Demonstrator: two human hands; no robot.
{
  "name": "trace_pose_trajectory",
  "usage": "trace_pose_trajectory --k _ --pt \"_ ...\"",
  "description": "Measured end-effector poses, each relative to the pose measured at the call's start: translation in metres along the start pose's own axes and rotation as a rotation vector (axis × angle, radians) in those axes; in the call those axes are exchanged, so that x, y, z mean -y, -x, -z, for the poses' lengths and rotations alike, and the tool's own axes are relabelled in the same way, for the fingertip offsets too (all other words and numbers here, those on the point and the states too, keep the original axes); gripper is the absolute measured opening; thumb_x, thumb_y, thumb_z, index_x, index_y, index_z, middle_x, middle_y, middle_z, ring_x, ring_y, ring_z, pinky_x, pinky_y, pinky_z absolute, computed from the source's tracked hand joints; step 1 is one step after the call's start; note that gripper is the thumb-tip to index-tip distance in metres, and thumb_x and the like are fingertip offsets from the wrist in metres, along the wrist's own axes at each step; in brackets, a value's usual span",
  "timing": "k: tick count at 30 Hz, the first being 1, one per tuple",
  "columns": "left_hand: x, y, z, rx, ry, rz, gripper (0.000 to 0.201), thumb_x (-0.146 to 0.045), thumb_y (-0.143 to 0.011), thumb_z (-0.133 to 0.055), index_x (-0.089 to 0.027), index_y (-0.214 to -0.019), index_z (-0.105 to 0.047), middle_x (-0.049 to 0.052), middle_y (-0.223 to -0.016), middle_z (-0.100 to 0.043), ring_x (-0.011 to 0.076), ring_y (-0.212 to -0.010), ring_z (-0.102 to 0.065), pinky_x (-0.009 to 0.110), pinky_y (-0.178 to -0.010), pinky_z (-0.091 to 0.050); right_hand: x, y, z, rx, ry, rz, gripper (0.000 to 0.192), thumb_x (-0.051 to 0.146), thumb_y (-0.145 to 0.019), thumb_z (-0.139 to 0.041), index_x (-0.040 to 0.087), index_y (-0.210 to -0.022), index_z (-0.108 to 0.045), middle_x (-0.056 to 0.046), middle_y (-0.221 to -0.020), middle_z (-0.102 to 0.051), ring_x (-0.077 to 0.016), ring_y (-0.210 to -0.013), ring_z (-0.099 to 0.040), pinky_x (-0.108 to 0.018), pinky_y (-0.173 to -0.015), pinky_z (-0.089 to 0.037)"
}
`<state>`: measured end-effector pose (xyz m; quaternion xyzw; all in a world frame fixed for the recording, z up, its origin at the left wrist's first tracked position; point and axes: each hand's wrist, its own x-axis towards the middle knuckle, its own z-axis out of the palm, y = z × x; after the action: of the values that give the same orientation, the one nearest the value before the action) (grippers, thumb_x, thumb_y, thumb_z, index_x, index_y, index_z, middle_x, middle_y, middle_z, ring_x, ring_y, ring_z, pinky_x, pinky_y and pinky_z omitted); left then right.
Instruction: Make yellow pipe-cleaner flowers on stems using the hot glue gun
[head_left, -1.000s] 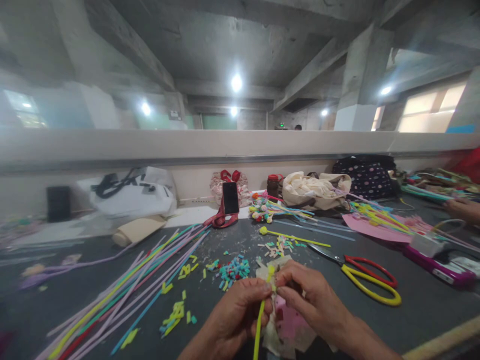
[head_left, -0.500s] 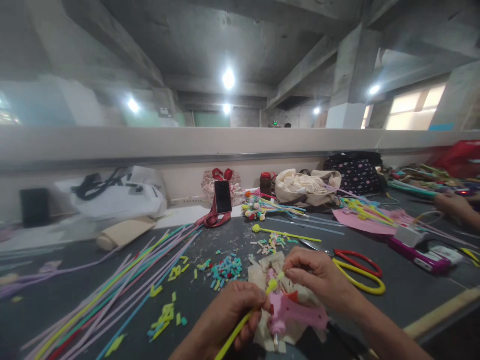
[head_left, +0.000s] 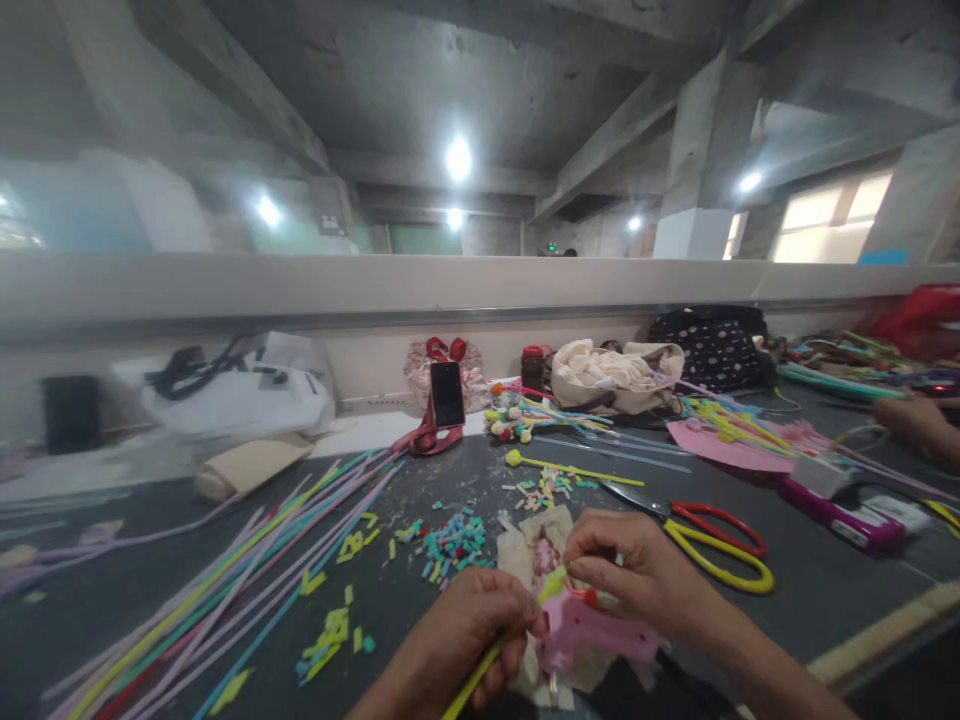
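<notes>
My left hand [head_left: 465, 640] grips a thin yellow stick [head_left: 480, 672] that runs down toward the bottom edge, with its tip [head_left: 551, 583] raised between both hands. My right hand [head_left: 637, 570] pinches that tip with thumb and fingertips. Just below the hands a pink glue gun [head_left: 592, 632] lies on a crumpled beige cloth [head_left: 525, 545] on the dark table [head_left: 405, 630]. A pile of small blue and green cut pieces [head_left: 454, 545] lies left of the cloth.
Several long coloured sticks [head_left: 255, 570] fan across the left. Red-and-yellow scissors [head_left: 712, 540] lie to the right, a phone [head_left: 447, 394] stands on a red holder at the back, with bags along the wall. Another person's hand [head_left: 911, 420] is at far right.
The view has dropped and shifted slightly. My hands have lowered toward the glue gun, and the yellow stick now slants down to the left instead of hanging straight.
</notes>
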<state>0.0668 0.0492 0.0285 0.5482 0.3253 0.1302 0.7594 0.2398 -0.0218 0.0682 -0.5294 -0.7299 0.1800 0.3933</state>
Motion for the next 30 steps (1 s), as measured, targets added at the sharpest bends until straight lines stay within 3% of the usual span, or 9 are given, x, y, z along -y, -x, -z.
trace_pose_trajectory --k 10,30 --pt "0.000 0.001 0.000 -0.017 -0.075 -0.014 0.016 -0.024 -0.059 -0.046 -0.013 -0.059 -0.058 -0.005 -0.033 -0.046 0.0042 -0.022 -0.031 0.013 -0.022 -0.020 0.000 0.002 -0.003 0.055 0.125 0.084 0.012 0.012 -0.078 -0.053 0.015 -0.067 -0.058 0.001 -0.065 -0.056 -0.0100 -0.060 -0.052 -0.018 -0.056 -0.036" --pt "0.000 0.004 -0.004 -0.065 -0.180 0.014 0.014 -0.024 -0.058 -0.047 -0.014 -0.057 -0.058 -0.006 -0.033 -0.046 0.0045 -0.023 -0.030 0.014 -0.024 -0.020 -0.010 0.001 -0.003 0.188 0.153 0.193 0.018 0.022 -0.085 -0.046 0.017 -0.076 -0.060 -0.001 -0.079 -0.059 -0.0116 -0.073 -0.054 -0.019 -0.066 -0.039"
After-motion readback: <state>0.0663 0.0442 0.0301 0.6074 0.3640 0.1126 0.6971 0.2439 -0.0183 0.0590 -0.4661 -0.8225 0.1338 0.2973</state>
